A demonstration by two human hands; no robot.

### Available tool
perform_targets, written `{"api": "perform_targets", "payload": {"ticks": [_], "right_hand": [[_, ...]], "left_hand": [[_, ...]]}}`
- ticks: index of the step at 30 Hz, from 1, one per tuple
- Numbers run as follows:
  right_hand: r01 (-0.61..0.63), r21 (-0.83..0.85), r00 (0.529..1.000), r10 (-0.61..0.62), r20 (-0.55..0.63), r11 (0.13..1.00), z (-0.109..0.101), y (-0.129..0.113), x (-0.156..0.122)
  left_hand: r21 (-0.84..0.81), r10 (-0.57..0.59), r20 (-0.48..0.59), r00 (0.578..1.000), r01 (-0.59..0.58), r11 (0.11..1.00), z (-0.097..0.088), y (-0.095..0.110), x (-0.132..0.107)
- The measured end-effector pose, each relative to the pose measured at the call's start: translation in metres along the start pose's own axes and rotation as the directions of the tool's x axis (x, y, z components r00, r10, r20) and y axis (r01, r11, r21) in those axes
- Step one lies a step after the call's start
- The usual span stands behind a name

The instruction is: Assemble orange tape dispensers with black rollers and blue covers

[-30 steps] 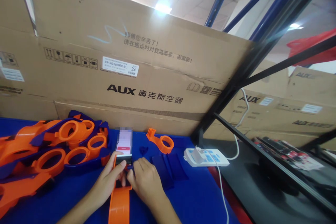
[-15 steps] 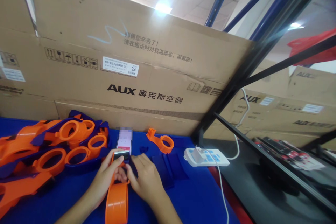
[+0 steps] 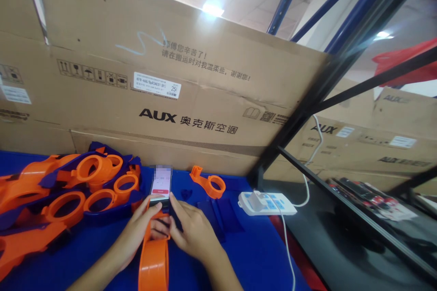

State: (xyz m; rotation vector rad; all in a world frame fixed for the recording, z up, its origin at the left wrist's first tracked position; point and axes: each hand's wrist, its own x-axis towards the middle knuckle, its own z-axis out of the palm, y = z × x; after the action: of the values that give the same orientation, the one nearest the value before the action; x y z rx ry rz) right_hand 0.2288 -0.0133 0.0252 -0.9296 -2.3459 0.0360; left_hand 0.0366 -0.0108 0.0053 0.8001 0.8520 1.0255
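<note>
While both hands work at its head, the orange frame (image 3: 153,261) lies lengthwise on the blue tabletop (image 3: 246,254), with its round end toward the person and its head just short of the phone (image 3: 161,184).

1. Left hand (image 3: 136,229): grip clenched on the neck of the frame from the left side, thumb on top.
2. Right hand (image 3: 193,232): laid over the head from the right, index finger stretched forward. It cannot be told whether this grip pinches a small piece beneath the fingers.

Judged from this hold, the step is fine fitting work at the head. Recommended practice:

- Use the left hand as the clamp and press the frame flat against the tabletop so it cannot rock.
- Apply force with the right fingertips squarely, not at an angle.
- Keep the extended finger off the phone, which stands propped and could tip.
- Keep elbows in. The pile (image 3: 64,191) of orange rings lies near on the left and the dark strips (image 3: 218,218) lie just beside the right hand
</note>
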Motion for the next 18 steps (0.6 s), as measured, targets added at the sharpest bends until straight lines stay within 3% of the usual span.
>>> {"api": "perform_targets", "payload": {"ticks": [8, 18], "right_hand": [[-0.063, -0.103, 0.996, 0.055, -0.077, 0.993, 0.018, -0.003, -0.002], [-0.114, -0.145, 0.992, 0.103, -0.077, 0.983, 0.033, -0.008, -0.006]], "left_hand": [[0.104, 0.033, -0.077, 0.996, -0.025, 0.994, -0.003, -0.001, -0.001], [0.034, 0.041, -0.124, 0.991, -0.037, 0.999, -0.006, -0.002, 0.004]]}}
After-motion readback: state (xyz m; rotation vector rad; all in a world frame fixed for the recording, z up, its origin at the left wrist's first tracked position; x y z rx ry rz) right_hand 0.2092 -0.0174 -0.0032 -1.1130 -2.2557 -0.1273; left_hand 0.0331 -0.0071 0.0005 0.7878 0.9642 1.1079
